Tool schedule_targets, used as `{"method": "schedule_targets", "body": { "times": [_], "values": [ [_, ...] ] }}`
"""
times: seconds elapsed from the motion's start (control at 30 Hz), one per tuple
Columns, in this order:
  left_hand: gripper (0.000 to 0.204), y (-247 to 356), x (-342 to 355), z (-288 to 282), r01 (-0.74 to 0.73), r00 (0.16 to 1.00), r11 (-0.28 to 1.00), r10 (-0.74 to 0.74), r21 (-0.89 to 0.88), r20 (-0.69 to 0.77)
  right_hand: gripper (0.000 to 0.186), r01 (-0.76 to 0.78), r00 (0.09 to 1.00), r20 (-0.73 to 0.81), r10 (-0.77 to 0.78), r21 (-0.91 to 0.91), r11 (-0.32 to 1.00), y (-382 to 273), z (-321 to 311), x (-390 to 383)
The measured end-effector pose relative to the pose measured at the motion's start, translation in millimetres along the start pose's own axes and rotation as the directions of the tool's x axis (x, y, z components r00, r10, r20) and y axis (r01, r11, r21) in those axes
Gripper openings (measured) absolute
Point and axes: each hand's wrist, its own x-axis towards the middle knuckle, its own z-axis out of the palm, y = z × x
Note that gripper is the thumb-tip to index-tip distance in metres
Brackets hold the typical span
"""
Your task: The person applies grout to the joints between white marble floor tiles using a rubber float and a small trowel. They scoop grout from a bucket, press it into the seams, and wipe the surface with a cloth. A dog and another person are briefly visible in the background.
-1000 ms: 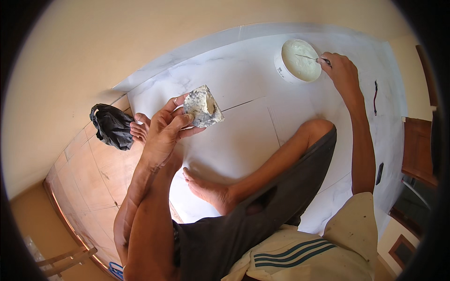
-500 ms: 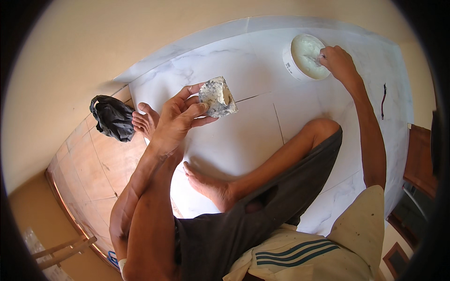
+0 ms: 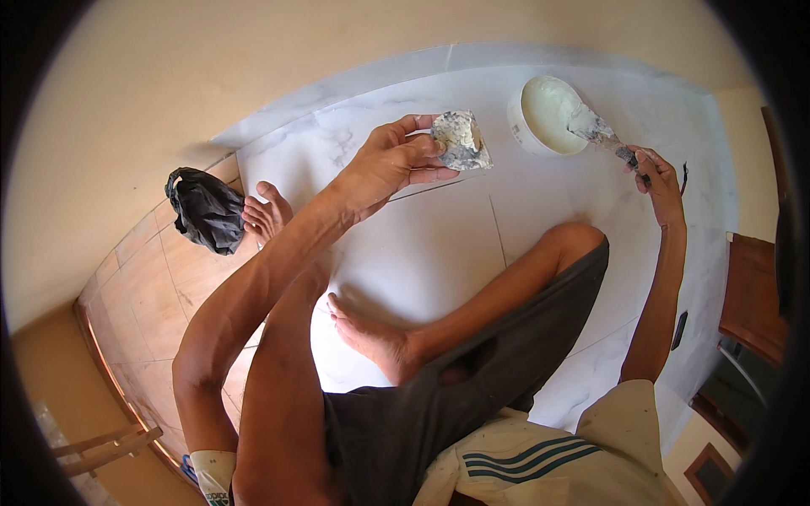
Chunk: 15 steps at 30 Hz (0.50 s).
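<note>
Between the thumb and fingers of my left hand (image 3: 390,167) is a small squarish plate (image 3: 461,140), grey and crusted with white paste. My right hand (image 3: 660,181) is closed round the dark handle of a putty knife (image 3: 593,129), whose blade carries a lump of white paste. That blade lies over the right rim of a round white tub (image 3: 522,133) with pale, creamy paste (image 3: 547,108) inside. The plate is held up to the left of the tub, apart from it.
My bare feet and bent legs rest on the white marbled tiles (image 3: 439,253). A black plastic bag (image 3: 205,211) lies left of my foot, on beige tiles (image 3: 152,295) by the wall. A thin dark cord (image 3: 684,179) shows behind my right hand.
My right hand has moved back toward me and to the right, bringing the paste-loaded putty knife up out of the tub. My left hand has carried the plate right, closer to the tub.
</note>
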Motion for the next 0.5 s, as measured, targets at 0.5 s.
{"method": "schedule_targets", "body": {
  "times": [0.5],
  "values": [
    [0.049, -4.9, 45.1, 68.7, 0.008, 0.987, 0.997, 0.004, -0.078, 0.16, 0.026, 0.359, 0.933, -0.029, -0.358, 0.035, 0.933, -7.1, 70.8, -73.8]
  ]
}}
